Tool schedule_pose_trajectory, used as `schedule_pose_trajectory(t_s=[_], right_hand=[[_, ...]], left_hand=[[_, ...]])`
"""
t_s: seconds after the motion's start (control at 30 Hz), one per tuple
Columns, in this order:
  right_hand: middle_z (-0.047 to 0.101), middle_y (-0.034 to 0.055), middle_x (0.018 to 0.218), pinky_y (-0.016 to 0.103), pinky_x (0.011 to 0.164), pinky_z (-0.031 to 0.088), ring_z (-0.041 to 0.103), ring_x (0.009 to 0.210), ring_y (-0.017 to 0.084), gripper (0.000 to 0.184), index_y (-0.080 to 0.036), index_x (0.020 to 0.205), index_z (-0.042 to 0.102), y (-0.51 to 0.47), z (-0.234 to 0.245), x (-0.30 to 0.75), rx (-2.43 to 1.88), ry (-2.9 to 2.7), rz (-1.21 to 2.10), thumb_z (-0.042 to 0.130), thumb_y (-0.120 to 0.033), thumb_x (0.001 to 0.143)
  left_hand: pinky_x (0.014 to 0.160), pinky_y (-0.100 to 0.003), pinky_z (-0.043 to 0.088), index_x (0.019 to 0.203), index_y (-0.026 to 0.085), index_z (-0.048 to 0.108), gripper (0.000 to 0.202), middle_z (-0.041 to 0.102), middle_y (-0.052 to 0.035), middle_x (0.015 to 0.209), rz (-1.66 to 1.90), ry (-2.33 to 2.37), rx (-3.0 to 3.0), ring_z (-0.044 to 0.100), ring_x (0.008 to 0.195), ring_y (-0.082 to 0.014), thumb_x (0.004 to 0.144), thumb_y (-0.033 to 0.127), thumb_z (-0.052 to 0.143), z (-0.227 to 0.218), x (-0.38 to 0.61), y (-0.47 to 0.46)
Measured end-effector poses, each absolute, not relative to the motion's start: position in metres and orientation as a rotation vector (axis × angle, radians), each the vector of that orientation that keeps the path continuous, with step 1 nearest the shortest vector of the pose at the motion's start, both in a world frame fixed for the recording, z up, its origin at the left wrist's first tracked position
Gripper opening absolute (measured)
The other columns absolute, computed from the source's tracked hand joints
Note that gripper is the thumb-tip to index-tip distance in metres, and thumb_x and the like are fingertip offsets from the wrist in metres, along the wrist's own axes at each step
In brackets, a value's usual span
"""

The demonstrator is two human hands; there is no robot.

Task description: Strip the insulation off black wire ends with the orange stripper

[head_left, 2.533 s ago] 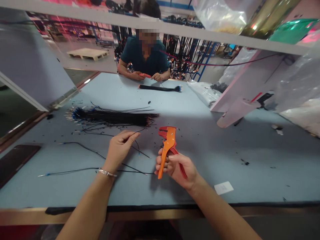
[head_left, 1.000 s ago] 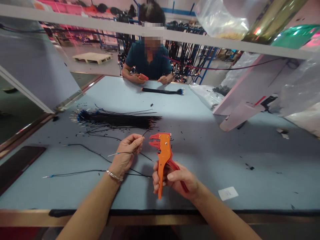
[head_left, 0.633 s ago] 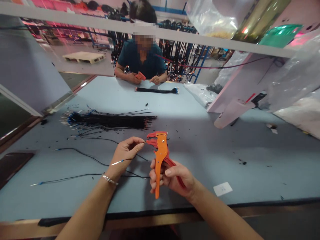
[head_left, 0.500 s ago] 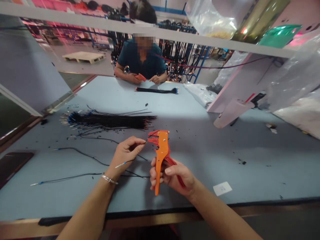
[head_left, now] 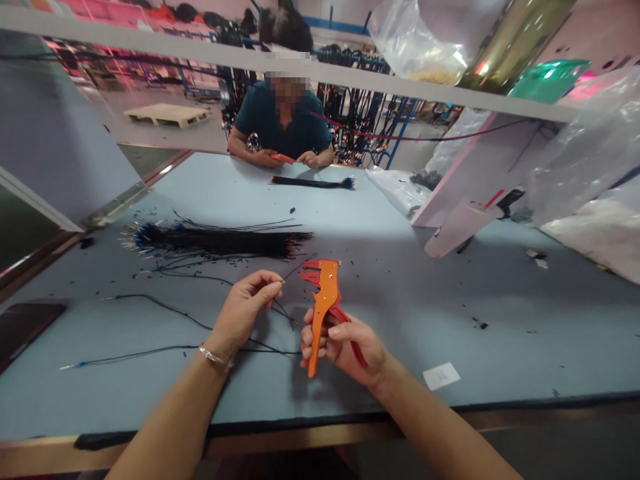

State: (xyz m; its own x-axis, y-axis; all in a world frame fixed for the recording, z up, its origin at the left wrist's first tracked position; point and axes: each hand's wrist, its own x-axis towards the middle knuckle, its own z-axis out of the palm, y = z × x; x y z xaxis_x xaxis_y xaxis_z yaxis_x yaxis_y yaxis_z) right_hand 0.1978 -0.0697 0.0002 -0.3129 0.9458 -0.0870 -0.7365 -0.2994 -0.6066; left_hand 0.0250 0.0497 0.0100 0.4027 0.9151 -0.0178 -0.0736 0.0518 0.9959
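Note:
My left hand (head_left: pixel 245 307) is closed in a pinch on a thin black wire, with a small coppery tip showing at the fingertips. A wire stripper (head_left: pixel 327 287) with an orange body and red jaws stands upright in my right hand (head_left: pixel 353 347), whose fingers wrap its handles. Its jaws face left, a short distance from my left fingertips. A thin dark line, blurred, shows between the fingers and the jaws. Below my left hand, loose black wires (head_left: pixel 165 305) with blue-and-metal ends lie across the table. Farther back is a thick bundle of black wires (head_left: pixel 225 241).
Across the table (head_left: pixel 390 300) sits a co-worker (head_left: pixel 283 127) holding a red tool, behind a smaller wire bundle (head_left: pixel 313 182). A white tube holder (head_left: pixel 453 230) stands by the right panel. A dark flat object (head_left: pixel 30 333) lies left, a white label (head_left: pixel 441 377) right. Plastic bags line the right.
My left hand has drawn slightly left, away from the stripper's jaws, with the wire. The blue-tipped end that hung by my wrist no longer shows. The stripper stays nearly in place.

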Motion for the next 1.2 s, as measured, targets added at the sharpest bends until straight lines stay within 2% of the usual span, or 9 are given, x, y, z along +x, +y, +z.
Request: schedule_pose_trajectory(t_s=[0.2, 0.43, 0.6, 0.73, 0.87, 1.03, 1.2], right_hand=[[0.067, 0.0078, 0.086, 0.040, 0.076, 0.054, 0.067, 0.076, 0.021, 0.033, -0.011, 0.103, 0.062, -0.074, 0.004, 0.197, -0.519, -0.570, 1.882, 0.065, -0.021, 0.072], [0.067, 0.0077, 0.087, 0.040, 0.076, 0.053, 0.067, 0.077, 0.022, 0.034, -0.012, 0.103, 0.062, -0.075, 0.002, 0.196, -0.562, -0.569, 1.878, 0.067, -0.021, 0.071], [0.068, 0.0052, 0.086, 0.040, 0.078, 0.053, 0.068, 0.077, 0.021, 0.031, -0.014, 0.100, 0.061, -0.069, 0.000, 0.197, -0.634, -0.526, 1.766, 0.069, -0.023, 0.072], [0.068, 0.0033, 0.084, 0.036, 0.075, 0.053, 0.068, 0.074, 0.020, 0.034, -0.015, 0.099, 0.061, -0.064, -0.005, 0.195, -0.701, -0.547, 1.646, 0.074, -0.021, 0.068], [0.068, 0.0024, 0.083, 0.035, 0.070, 0.053, 0.068, 0.072, 0.020, 0.038, -0.016, 0.101, 0.060, -0.064, -0.008, 0.192, -0.744, -0.604, 1.544, 0.077, -0.021, 0.067], [0.066, 0.0014, 0.082, 0.032, 0.070, 0.053, 0.064, 0.072, 0.017, 0.034, -0.016, 0.097, 0.061, -0.064, -0.003, 0.189, -0.740, -0.627, 1.517, 0.076, -0.018, 0.066], [0.069, 0.0037, 0.084, 0.033, 0.069, 0.054, 0.066, 0.075, 0.019, 0.030, -0.016, 0.097, 0.060, -0.066, 0.000, 0.190, -0.705, -0.548, 1.570, 0.069, -0.019, 0.069]], left_hand=[[0.046, -0.016, 0.041, 0.078, 0.015, 0.059, 0.029, 0.065, 0.0002, 0.064, 0.977, 0.785, 0.864, 0.052, 0.048, -0.0062, 0.062, 0.026, 0.081, 0.017, 0.026, 0.053], [0.048, -0.014, 0.047, 0.076, 0.013, 0.059, 0.034, 0.068, -0.0014, 0.066, 0.958, 0.729, 0.760, 0.057, 0.050, -0.0060, 0.057, 0.023, 0.086, 0.020, 0.025, 0.053], [0.047, -0.015, 0.048, 0.073, 0.013, 0.059, 0.029, 0.071, -0.0038, 0.073, 0.846, 0.667, 0.925, 0.062, 0.054, -0.0085, 0.064, 0.028, 0.083, 0.021, 0.028, 0.045], [0.050, -0.015, 0.049, 0.076, 0.013, 0.063, 0.021, 0.071, -0.0051, 0.081, 0.768, 0.597, 1.072, 0.064, 0.061, -0.0095, 0.072, 0.028, 0.078, 0.020, 0.033, 0.036], [0.052, -0.017, 0.050, 0.082, 0.015, 0.064, 0.015, 0.070, -0.0042, 0.078, 0.694, 0.513, 1.179, 0.063, 0.061, -0.0099, 0.078, 0.027, 0.072, 0.017, 0.037, 0.030], [0.054, -0.020, 0.050, 0.083, 0.016, 0.064, 0.013, 0.068, -0.0031, 0.073, 0.633, 0.474, 1.232, 0.062, 0.061, -0.0111, 0.079, 0.027, 0.071, 0.017, 0.040, 0.027], [0.053, -0.022, 0.050, 0.080, 0.016, 0.066, 0.013, 0.068, -0.0033, 0.074, 0.703, 0.532, 1.255, 0.061, 0.060, -0.0119, 0.076, 0.026, 0.073, 0.020, 0.040, 0.027]])
